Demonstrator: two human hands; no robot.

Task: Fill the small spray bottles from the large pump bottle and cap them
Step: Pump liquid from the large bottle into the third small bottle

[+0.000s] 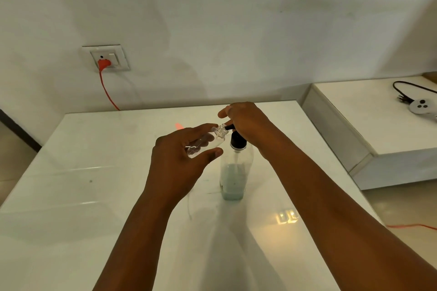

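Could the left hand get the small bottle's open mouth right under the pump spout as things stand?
Probably yes. The left hand holds the small spray bottle tilted, its mouth already at the black spout of the large pump bottle. The right hand rests on top of the pump, not between them.

The table [99, 172] is white and glossy, and it stands against a pale wall. The large pump bottle [235, 172] stands upright on the table, a little right of its middle, with pale liquid in its lower part. Right of the large pump bottle and well apart from it, a bright window reflection [286, 217] shows on the table.
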